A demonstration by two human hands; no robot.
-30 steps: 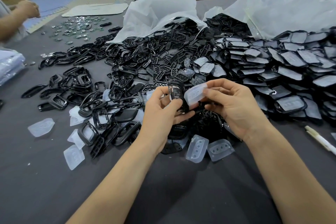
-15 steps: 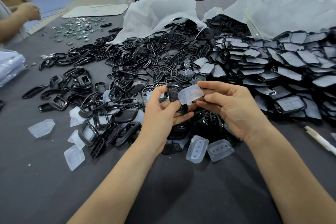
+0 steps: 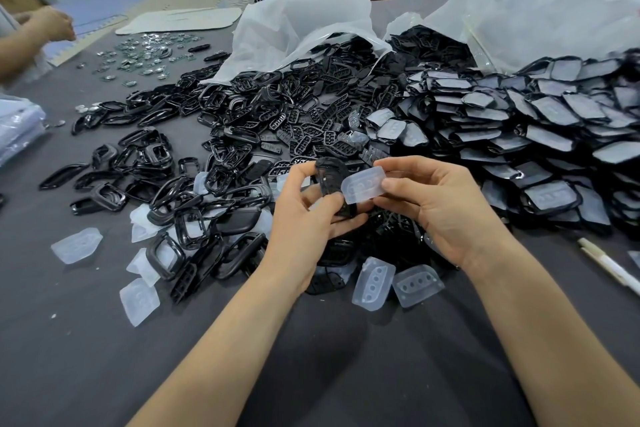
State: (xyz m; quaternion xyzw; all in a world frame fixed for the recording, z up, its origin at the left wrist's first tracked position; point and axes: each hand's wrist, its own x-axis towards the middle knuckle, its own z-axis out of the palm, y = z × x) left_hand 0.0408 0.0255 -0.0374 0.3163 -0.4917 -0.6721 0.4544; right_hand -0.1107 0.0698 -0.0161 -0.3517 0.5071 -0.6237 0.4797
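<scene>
Left grip point(image 3: 308, 218) clasps a black frame point(image 3: 329, 177), right grip point(image 3: 443, 208) pinches a clear pad point(image 3: 363, 185).
Both parts hover over the tabletop point(image 3: 104, 340), edges touching, frame tilted toward the pad, likely to seat one in the other; fingers curl snug on each.

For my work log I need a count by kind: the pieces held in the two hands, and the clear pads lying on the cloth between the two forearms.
Clear pads: 3 (the held pad in the right hand, the left lying pad, the right lying pad)
Black shell: 1 (in the left hand)
Total: 4
</scene>
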